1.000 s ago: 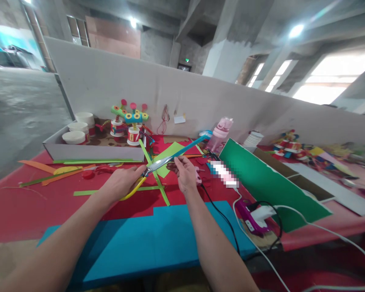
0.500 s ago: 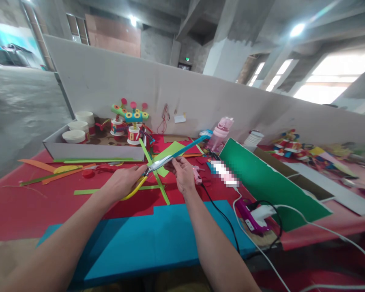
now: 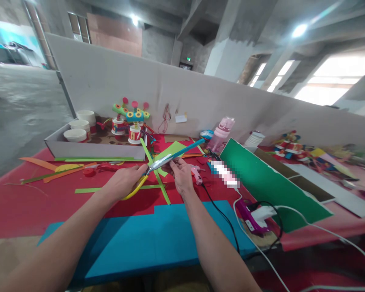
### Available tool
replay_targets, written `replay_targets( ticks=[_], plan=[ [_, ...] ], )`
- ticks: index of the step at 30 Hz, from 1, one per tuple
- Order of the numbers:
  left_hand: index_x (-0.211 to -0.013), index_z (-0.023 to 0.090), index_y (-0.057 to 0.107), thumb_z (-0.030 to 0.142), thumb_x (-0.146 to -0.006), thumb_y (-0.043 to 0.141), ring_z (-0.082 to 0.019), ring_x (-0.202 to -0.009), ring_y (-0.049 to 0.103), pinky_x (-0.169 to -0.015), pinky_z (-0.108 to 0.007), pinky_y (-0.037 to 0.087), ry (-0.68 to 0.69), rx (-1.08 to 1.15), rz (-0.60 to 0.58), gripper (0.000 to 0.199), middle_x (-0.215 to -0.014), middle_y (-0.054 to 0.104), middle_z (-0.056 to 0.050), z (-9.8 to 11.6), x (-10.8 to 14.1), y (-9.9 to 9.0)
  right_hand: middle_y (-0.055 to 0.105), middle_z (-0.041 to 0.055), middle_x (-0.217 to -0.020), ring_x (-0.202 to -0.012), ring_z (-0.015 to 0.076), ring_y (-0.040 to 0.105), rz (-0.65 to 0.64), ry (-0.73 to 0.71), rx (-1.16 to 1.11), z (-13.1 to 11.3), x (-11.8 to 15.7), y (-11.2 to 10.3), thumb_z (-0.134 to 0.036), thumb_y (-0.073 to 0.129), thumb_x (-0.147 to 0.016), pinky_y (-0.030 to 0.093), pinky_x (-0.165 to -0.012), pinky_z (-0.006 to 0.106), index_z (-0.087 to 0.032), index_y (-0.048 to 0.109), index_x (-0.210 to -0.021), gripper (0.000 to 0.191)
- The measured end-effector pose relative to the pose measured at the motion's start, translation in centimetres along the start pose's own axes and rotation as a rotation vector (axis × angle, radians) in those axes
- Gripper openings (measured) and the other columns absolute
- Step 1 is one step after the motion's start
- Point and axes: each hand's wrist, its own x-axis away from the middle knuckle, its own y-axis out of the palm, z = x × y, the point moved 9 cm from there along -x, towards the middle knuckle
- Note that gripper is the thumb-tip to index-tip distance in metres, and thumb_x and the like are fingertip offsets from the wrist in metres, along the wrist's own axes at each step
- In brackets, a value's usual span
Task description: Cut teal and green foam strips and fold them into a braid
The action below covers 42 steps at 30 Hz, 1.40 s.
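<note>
Beyond the blue board [image 3: 179, 235], the scissors [image 3: 153, 166] are clamped by the left hand [image 3: 124, 180] and the blue strip [image 3: 190, 148] is pinched in the right hand's [image 3: 183, 175] grip; presumably light and flexible, it is best held near the blades [image 3: 162, 161].

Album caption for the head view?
Left hand holds scissors, right hand a blue strip, over a red table.

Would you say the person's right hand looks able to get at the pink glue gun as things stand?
Probably yes: the pink glue gun lies just beside the right hand, and nothing visible blocks the way, though the hand may first need to release the blue strip.
</note>
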Motion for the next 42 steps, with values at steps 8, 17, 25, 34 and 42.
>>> replay_targets(
  ticks=[8, 17, 25, 34, 42],
  plan=[
    [-0.12, 0.018, 0.043, 0.029, -0.093, 0.027, -0.024, -0.068, 0.062, -0.052, -0.028, 0.037, -0.002, -0.042, 0.0, 0.034, -0.089, 0.063, -0.01, -0.1, 0.0, 0.1, 0.067, -0.0032, -0.062, -0.063, 0.0155, 0.069, 0.014, 0.011, -0.009, 0.1, 0.0, 0.0, -0.036, 0.075, -0.068, 0.06, -0.073, 0.032, -0.019, 0.057, -0.079, 0.027],
    [-0.121, 0.018, 0.043, 0.029, -0.093, 0.028, -0.024, -0.068, 0.063, -0.052, -0.028, 0.037, -0.015, -0.028, -0.015, 0.034, -0.089, 0.064, -0.011, -0.1, 0.0, 0.0, 0.067, -0.0035, -0.063, -0.061, 0.0147, 0.069, 0.015, 0.002, -0.031, 0.0, -0.1, 0.0, -0.034, 0.075, -0.069, 0.06, -0.072, 0.032, -0.019, 0.057, -0.078, 0.025],
    [-0.118, 0.018, 0.043, 0.03, -0.093, 0.028, -0.022, -0.067, 0.062, -0.051, -0.026, 0.035, -0.014, -0.036, -0.01, 0.032, -0.086, 0.063, -0.009, -0.1, 0.0, 0.0, 0.068, -0.0027, -0.065, -0.065, 0.0158, 0.07, 0.004, -0.003, -0.03, 0.0, -0.1, 0.0, -0.035, 0.074, -0.07, 0.061, -0.073, 0.032, -0.02, 0.059, -0.081, 0.024],
    [-0.117, 0.018, 0.044, 0.027, -0.092, 0.029, -0.019, -0.066, 0.061, -0.054, -0.024, 0.039, -0.016, -0.013, -0.019, 0.031, -0.084, 0.064, -0.008, 0.1, 0.0, -0.3, 0.068, -0.0028, -0.064, -0.064, 0.0154, 0.07, 0.01, -0.003, -0.034, -0.2, -0.1, 0.1, -0.036, 0.075, -0.069, 0.06, -0.072, 0.031, -0.02, 0.057, -0.078, 0.026],
    [-0.122, 0.018, 0.043, 0.029, -0.093, 0.028, -0.022, -0.068, 0.062, -0.055, -0.026, 0.041, -0.016, -0.03, -0.023, 0.035, -0.087, 0.065, -0.011, -0.2, 0.0, -0.3, 0.065, -0.0064, -0.06, -0.052, 0.0125, 0.066, 0.082, 0.021, -0.034, -1.1, -0.3, -1.1, -0.034, 0.077, -0.066, 0.06, -0.061, 0.027, -0.021, 0.054, -0.08, 0.031]
  ],
)
